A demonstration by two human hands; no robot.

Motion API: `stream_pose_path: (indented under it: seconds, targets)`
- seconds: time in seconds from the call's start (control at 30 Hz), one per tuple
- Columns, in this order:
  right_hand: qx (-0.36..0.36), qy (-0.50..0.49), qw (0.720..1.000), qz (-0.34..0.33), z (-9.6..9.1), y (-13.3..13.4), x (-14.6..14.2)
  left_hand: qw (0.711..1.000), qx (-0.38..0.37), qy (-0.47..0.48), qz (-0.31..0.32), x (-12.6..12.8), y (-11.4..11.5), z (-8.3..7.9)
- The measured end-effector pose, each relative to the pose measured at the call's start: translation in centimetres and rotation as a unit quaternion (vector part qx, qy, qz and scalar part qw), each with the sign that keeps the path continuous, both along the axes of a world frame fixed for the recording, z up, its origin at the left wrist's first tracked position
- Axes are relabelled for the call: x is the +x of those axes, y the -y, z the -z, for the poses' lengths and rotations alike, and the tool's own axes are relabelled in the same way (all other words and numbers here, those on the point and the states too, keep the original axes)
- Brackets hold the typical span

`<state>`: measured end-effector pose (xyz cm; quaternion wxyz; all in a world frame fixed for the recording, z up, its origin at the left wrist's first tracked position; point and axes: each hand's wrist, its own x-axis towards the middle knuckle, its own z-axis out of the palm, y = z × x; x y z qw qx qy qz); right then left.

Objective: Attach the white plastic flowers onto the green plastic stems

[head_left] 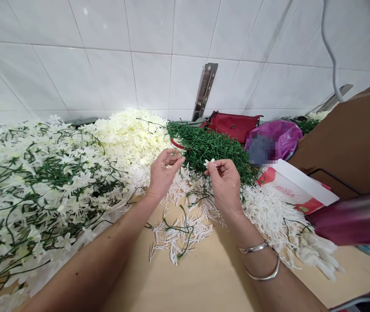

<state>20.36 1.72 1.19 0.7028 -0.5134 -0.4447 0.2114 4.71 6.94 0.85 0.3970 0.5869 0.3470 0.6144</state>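
My left hand (166,171) is closed in a pinch, with a bit of thin green stem (173,152) showing at its fingers. Between the thumb and forefinger of my right hand (226,184) is a small white artificial flower (209,163). The two hands are apart, side by side in front of a heap of green stems (215,145). Below them, a scatter of thin white sticks (185,236), like flower stamens, lies on the table (172,286) with a few loose green stems among them.
Finished-looking white flowers on stems (48,195) pile up at left. Behind are cream petals (133,134), a red pouch (233,125) and a purple plastic bag (287,136). At right are more white sticks (269,208), a red-and-white box (297,186) and a brown panel (350,143). A tiled wall (152,78) rises behind.
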Motion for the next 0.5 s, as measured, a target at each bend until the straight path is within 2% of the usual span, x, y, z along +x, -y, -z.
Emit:
stream_pose_path:
  seconds: [0.1,0.27,0.5]
  targets:
    - [0.007,-0.020,1.000,-0.023,-0.31,0.19,-0.33,0.995,-0.046,0.058,0.070,-0.07,-0.34,-0.24]
    - [0.013,-0.054,0.996,-0.076,-0.78,0.35,-0.64,0.982,-0.072,0.042,0.169,-0.36,-0.28,-0.55]
    - [0.007,-0.114,0.987,-0.116,-0.67,0.03,-0.40,0.983,-0.066,0.020,0.172,-0.16,-0.18,-0.56]
